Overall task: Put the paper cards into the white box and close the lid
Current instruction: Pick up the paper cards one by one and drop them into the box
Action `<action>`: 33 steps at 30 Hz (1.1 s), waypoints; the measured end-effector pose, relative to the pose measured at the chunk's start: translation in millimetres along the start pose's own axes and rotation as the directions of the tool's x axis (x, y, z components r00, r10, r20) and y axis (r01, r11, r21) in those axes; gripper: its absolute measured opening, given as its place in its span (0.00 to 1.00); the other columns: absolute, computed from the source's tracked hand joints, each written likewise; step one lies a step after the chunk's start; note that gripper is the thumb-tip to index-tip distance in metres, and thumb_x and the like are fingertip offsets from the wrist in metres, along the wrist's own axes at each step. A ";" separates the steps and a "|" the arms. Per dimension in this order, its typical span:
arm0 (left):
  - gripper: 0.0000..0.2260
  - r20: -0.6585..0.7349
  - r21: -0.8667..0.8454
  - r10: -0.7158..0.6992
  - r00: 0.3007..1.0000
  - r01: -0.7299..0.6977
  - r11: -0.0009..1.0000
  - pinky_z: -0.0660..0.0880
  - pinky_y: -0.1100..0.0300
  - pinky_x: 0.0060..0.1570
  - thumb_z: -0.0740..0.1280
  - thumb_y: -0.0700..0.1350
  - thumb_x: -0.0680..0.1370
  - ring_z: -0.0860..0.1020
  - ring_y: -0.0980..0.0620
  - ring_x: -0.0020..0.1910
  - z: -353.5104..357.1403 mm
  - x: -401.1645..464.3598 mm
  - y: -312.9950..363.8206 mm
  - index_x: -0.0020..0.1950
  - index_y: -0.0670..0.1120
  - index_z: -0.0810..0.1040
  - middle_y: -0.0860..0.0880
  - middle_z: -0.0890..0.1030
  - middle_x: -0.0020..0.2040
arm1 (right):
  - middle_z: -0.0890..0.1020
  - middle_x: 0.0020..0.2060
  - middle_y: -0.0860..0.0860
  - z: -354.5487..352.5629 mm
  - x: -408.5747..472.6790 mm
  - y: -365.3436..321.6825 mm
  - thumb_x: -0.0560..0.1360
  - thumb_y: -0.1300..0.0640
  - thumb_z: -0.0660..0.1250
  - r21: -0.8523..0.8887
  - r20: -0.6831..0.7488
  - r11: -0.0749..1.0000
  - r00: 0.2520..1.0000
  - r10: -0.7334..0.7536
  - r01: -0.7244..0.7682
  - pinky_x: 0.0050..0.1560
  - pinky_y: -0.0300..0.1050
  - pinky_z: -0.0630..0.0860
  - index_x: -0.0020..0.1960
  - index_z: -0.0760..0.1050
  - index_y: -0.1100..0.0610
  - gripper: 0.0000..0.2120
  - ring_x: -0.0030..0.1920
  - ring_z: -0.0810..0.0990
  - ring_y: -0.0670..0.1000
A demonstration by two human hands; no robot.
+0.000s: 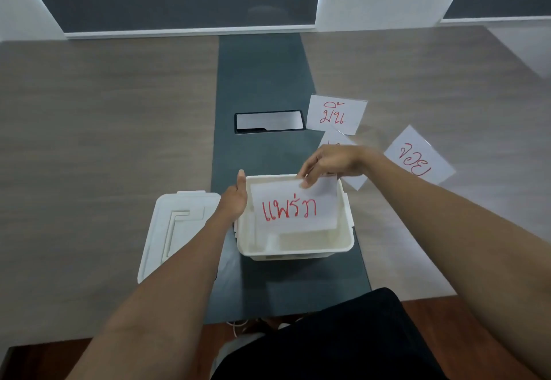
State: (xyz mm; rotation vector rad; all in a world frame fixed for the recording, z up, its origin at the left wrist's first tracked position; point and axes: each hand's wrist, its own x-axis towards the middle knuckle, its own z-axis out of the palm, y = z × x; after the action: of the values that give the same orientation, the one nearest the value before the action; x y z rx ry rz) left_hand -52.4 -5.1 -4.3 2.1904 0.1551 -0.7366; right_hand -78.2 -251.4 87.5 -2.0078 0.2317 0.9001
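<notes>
The open white box [298, 248] stands on the dark centre strip of the table. My right hand [331, 162] pinches the top edge of a paper card [293, 208] with red writing, which hangs upright inside the box. My left hand [235, 198] rests against the box's left wall, fingers on the rim. The white lid [176, 230] lies flat to the left of the box. Three more cards lie at the right: one far [337, 114], one at the right [419, 156], and one [354, 181] mostly hidden under my right hand.
A rectangular cable hatch [269, 121] is set into the dark strip behind the box. Grey wooden tabletop [104, 141] spreads to both sides. The table's near edge runs just above my lap.
</notes>
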 end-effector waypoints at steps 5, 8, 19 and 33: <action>0.37 -0.024 -0.012 -0.011 1.000 0.011 1.000 0.66 0.50 0.62 0.40 0.65 0.82 0.72 0.41 0.67 -0.7 -4.4 4.0 0.70 0.39 0.72 0.41 0.76 0.66 | 0.88 0.52 0.54 32.9 26.5 24.2 0.68 0.60 0.79 0.000 0.151 0.996 0.984 0.092 -0.093 0.63 0.57 0.79 0.53 0.86 0.56 0.13 0.54 0.87 0.57; 0.36 -0.026 0.000 -0.008 1.000 0.008 1.000 0.64 0.50 0.66 0.40 0.64 0.82 0.70 0.41 0.69 -0.5 -7.9 5.4 0.72 0.38 0.69 0.39 0.73 0.70 | 0.87 0.53 0.55 49.6 36.2 36.6 0.69 0.62 0.78 -0.004 0.215 0.992 0.968 0.126 -0.129 0.64 0.57 0.78 0.54 0.86 0.57 0.14 0.57 0.86 0.57; 0.30 -0.030 0.008 -0.023 0.999 0.023 1.000 0.64 0.54 0.53 0.40 0.64 0.82 0.71 0.46 0.51 1.2 -9.8 6.3 0.46 0.44 0.72 0.40 0.74 0.54 | 0.83 0.62 0.56 59.1 34.1 50.2 0.75 0.68 0.70 -0.133 0.439 0.958 0.851 0.287 -0.255 0.67 0.55 0.76 0.63 0.81 0.60 0.17 0.65 0.80 0.56; 0.39 -0.086 -0.004 -0.062 0.994 0.062 0.998 0.65 0.49 0.64 0.41 0.67 0.80 0.72 0.41 0.66 4.8 -6.5 6.4 0.70 0.37 0.71 0.39 0.74 0.68 | 0.83 0.62 0.56 -45.8 19.3 28.8 0.80 0.48 0.66 0.490 0.006 0.869 0.997 -0.083 0.069 0.67 0.52 0.75 0.68 0.76 0.59 0.22 0.63 0.82 0.59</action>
State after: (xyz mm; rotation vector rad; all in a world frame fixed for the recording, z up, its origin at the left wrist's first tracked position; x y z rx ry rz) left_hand -57.7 -12.1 1.1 2.2256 0.2685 -0.6756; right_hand -55.0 -301.2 70.8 -1.5192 0.3272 0.7289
